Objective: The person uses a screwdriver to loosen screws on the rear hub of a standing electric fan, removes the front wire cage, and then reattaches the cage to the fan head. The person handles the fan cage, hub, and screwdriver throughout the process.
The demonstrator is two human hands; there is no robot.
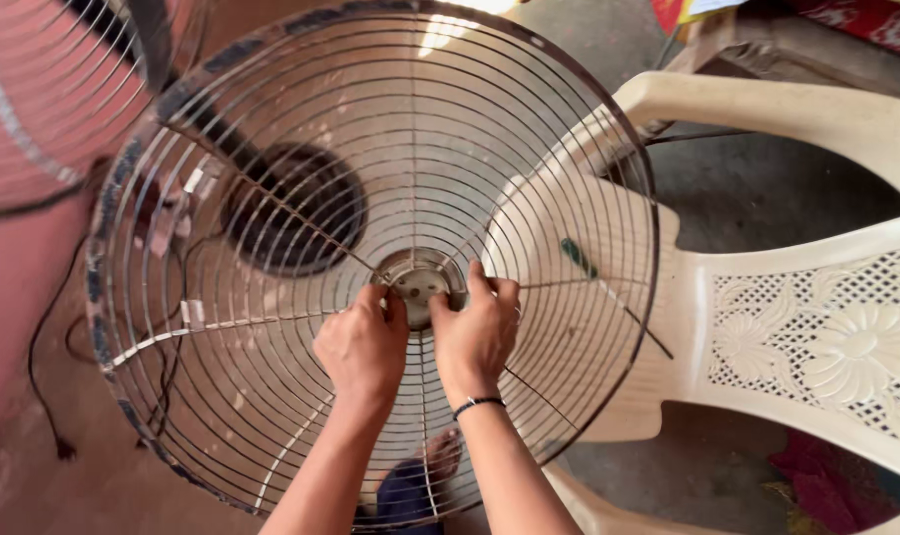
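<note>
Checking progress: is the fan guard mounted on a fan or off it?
Off: both hands, left hand and right hand, hold the bare wire guard at its hub.

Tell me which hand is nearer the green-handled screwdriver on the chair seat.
Right. The right hand grips the round hub of the fan guard, just left of the screwdriver. The left hand sits farther away, on the hub's other side.

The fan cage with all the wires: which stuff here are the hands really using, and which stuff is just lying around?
In use:
- wire fan cage, held up on edge
- round middle plate of the cage, pinched by the left hand and right hand

Just lying about:
- cream plastic chair
- green-handled screwdriver on the chair seat
- black cord on the floor
- second wire cage, top left
</note>
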